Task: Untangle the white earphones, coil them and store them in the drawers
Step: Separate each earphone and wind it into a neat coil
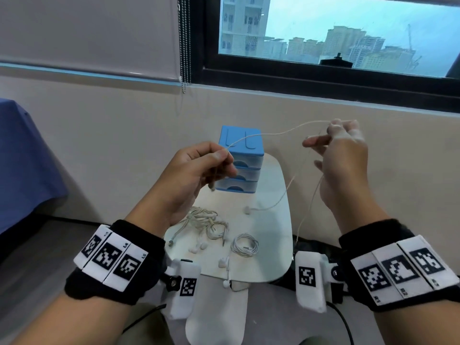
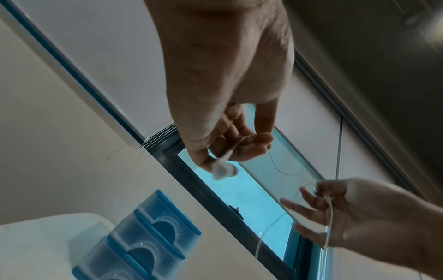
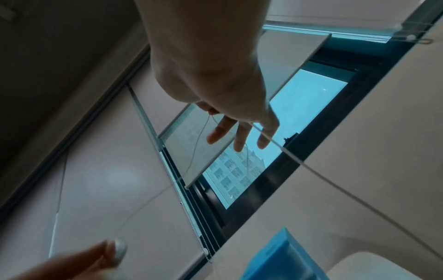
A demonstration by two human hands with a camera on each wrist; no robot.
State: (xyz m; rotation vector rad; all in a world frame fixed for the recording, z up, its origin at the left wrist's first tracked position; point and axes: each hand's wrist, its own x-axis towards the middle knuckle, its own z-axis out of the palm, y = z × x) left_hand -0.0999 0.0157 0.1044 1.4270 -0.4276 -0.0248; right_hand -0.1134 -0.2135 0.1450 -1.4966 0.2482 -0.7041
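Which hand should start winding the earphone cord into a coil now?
Probably the left hand. It pinches the cord right at the earbud, so it can wind. The right hand has spread fingers with the cord draped over them, a ready form to coil around.

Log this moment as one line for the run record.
left hand: pinches thin white earphone cable | right hand: cable looped over fingers | blue three-drawer plastic box: shut | tangled earphones: on table
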